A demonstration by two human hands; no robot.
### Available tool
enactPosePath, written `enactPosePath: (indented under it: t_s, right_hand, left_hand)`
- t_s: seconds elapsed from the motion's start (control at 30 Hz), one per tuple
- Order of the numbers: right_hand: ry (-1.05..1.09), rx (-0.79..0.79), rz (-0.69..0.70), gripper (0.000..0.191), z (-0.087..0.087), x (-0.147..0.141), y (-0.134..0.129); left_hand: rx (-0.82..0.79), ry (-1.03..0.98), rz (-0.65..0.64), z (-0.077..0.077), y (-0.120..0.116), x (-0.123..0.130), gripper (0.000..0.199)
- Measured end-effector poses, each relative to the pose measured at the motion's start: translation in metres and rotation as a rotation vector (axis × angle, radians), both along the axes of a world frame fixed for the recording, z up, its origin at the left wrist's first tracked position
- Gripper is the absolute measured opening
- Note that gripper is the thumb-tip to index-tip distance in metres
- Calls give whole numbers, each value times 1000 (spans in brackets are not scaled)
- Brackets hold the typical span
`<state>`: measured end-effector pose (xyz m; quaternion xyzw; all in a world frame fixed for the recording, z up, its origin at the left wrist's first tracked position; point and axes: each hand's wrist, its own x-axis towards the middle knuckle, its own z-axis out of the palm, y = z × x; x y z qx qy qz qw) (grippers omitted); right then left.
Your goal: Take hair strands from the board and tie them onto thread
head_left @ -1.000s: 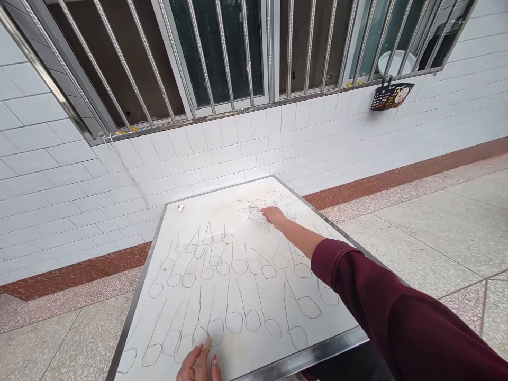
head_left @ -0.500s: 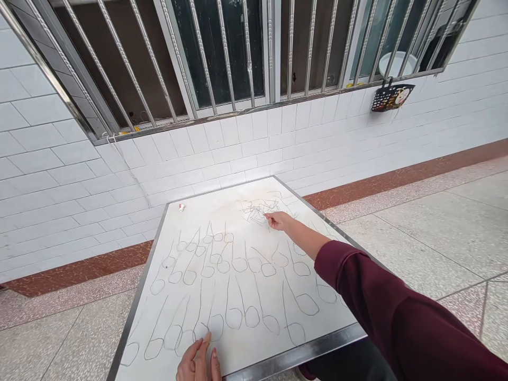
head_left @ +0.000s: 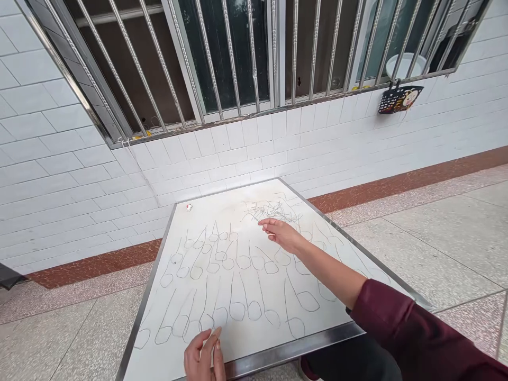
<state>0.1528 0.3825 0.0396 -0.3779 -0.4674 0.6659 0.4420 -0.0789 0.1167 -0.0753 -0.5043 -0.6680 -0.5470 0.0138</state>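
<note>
A dark object [head_left: 8, 278] lay on the floor at the far left, well apart from the left fingers. A thin cord [head_left: 143, 172] hung down the tiled wall, beyond and left of those fingers. A small red-and-white item [head_left: 189, 207] sat on the table [head_left: 222, 211] near its far left corner, well beyond the left fingertips.

The left hand [head_left: 202, 357] was at the near edge of the table, fingers curled, index fingertip and thumb close together. Whether a wire was held between them could not be determined. Looped wires [head_left: 237, 320], each a ring with a straight tail, lay in rough rows; the nearest were just beyond the left fingertips, and others extended to below the right hand.

A loose pile of straight wires [head_left: 272, 210] lay just beyond the right fingertips. The right hand [head_left: 280, 234] was over the table, its fingers partly extended with a narrow gap between index and thumb; a wire held there would be too fine to confirm.

Two containers were noted to the right of and beyond the right fingers. A dotted black bag [head_left: 400, 100] hung below the window bars; its contents were not visible. A white basin [head_left: 405, 64] stood behind the bars; its contents could not be established.
</note>
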Motion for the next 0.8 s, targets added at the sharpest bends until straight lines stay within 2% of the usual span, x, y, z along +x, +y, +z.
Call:
enactPosePath:
  t_s: [0.1,0.17,0.23,0.33,0.43,0.5,0.57,0.67,0.73,0.8]
  right_hand:
    - [-50,131,79,13,-3,-10,-64]
    - [-185,399,126,15,-9,-16,-103]
    - [-295,656,173,19,-18,-19,-134]
    - [-357,881,223,26,-27,-20,-168]
    - [-378,962,236,30,-29,-15,-189]
    - [-385,951,244,30,-26,-11,-200]
    - [-366,869,249,27,-24,-9,-208]
    - [-172,520,242,20,-27,-10,-221]
    - [41,241,256,29,-32,-16,-232]
    - [196,76,285,33,-37,-25,-246]
  left_hand:
    - [-251,-525,-259,53,-3,25,41]
    - [-303,-879,-374,87,-1,37,50]
    - [-275,-1142,-433,111,0,43,57]
    - [-199,-1324,-401,126,-6,42,56]
    - [-178,-1368,-360,124,-18,40,49]
    - [-172,-1366,-358,122,-26,40,47]
    - [-152,-1363,-363,122,-32,41,46]
    - [-110,-1385,-319,123,-37,45,38]
    - [-75,-1400,-271,123,-39,48,32]
    - [-31,-1391,-255,123,-41,53,30]
